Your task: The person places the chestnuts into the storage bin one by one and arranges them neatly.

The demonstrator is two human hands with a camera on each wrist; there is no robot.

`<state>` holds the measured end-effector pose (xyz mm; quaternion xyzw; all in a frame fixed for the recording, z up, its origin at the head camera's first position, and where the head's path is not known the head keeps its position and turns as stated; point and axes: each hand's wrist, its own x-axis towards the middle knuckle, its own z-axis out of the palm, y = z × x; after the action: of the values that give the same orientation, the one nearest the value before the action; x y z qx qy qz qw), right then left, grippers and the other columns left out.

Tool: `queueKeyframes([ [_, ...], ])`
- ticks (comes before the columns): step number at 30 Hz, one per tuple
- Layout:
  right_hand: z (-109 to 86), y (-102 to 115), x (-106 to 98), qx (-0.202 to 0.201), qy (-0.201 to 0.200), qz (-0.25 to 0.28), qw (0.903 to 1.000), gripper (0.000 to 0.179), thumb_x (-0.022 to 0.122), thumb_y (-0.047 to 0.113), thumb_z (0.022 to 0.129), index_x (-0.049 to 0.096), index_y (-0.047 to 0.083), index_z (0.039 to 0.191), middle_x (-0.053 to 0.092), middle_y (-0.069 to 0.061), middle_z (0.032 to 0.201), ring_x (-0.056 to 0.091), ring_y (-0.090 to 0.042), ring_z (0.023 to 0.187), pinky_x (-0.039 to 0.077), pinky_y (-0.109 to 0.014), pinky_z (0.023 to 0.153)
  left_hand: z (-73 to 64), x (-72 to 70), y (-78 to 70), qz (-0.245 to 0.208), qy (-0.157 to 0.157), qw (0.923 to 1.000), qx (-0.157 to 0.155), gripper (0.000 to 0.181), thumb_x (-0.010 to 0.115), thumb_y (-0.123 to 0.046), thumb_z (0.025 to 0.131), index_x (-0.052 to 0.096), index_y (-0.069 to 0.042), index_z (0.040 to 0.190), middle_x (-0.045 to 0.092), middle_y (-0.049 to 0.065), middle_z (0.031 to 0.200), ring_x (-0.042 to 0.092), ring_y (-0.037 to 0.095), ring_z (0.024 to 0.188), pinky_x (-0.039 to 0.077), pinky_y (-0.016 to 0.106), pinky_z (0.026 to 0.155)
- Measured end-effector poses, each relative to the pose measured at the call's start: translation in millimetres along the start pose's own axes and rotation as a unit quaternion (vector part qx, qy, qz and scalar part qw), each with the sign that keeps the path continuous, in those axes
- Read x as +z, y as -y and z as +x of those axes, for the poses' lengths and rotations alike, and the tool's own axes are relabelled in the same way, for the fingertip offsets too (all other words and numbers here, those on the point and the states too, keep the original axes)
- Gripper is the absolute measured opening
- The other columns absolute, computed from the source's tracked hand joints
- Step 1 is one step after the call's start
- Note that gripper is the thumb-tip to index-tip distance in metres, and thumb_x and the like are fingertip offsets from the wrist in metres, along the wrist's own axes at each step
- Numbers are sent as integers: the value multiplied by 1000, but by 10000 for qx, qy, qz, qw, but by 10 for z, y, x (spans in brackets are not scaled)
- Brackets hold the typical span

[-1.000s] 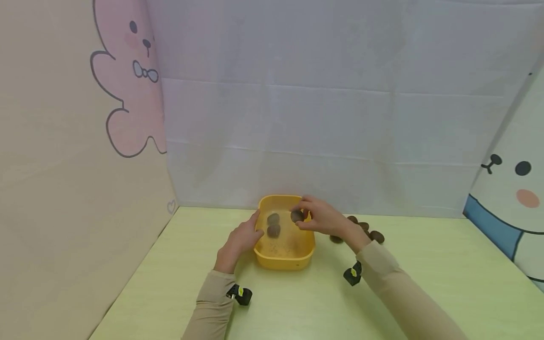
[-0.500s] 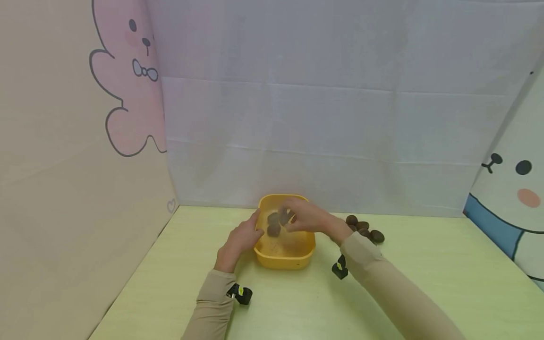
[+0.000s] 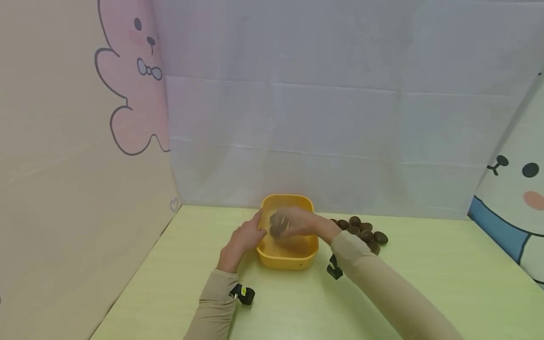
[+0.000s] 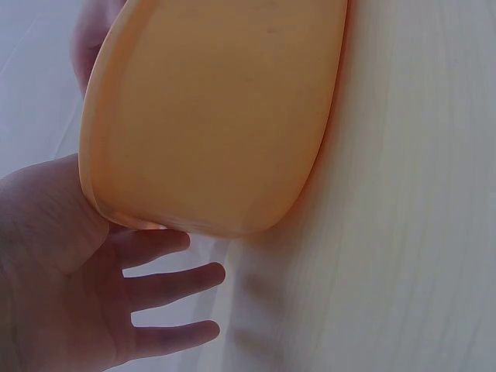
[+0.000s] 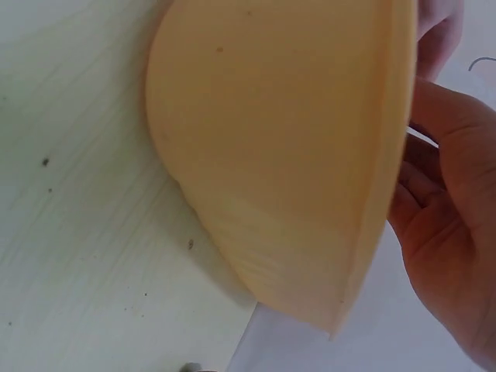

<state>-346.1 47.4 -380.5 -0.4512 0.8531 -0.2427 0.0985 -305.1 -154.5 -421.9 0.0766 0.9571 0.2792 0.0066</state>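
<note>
A yellow plastic basin (image 3: 287,262) stands on the table near the back wall. My left hand (image 3: 245,237) grips its left rim, thumb over the inside and fingers along the outer wall; in the left wrist view several fingers (image 4: 174,287) are straight and spread. My right hand (image 3: 299,222) reaches into the basin, fingers bent around dark brown oval pieces (image 3: 278,229) on its left side. These look stone-like, but blur hides their exact kind and how many the fingers hold. The right wrist view shows my right hand (image 5: 449,225) partly behind the basin wall.
To the right of the basin lies a loose pile of several similar dark brown pieces (image 3: 366,236), partly behind my right forearm. A white cloth wall (image 3: 340,184) rises directly behind. Printed panels flank the pale green table (image 3: 425,274).
My right hand has moved left and down into the basin with a dark brown piece, reaching the others there. My left hand keeps its place on the rim. The view shifts slightly.
</note>
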Motion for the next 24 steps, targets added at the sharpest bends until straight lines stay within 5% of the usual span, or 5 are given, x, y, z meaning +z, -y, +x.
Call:
queueKeyframes([
  [9,125,-48,148,17,452,-858,9953,20,79,10,80,71,15,98,63,8,94,56,-8,86,48,-26,84,-28,10,-37,-108,7,9999,71,69,49,-22,94,25,-12,159,53,7,74,42,16,55,34,31,52],
  [16,147,-49,177,-147,491,-1026,9934,9,78,9,81,75,13,89,65,0,91,54,-11,80,47,-27,78,-38,13,-54,-90,-36,9999,51,68,50,-22,95,26,-12,158,64,15,98,47,20,60,35,32,54],
  [24,137,-40,163,181,563,-969,9935,3,76,15,85,74,17,86,57,0,89,51,-12,74,44,-25,68,-16,13,-20,-59,10,10000,-68,68,50,-24,96,25,-14,159,62,13,90,45,18,58,36,32,54],
])
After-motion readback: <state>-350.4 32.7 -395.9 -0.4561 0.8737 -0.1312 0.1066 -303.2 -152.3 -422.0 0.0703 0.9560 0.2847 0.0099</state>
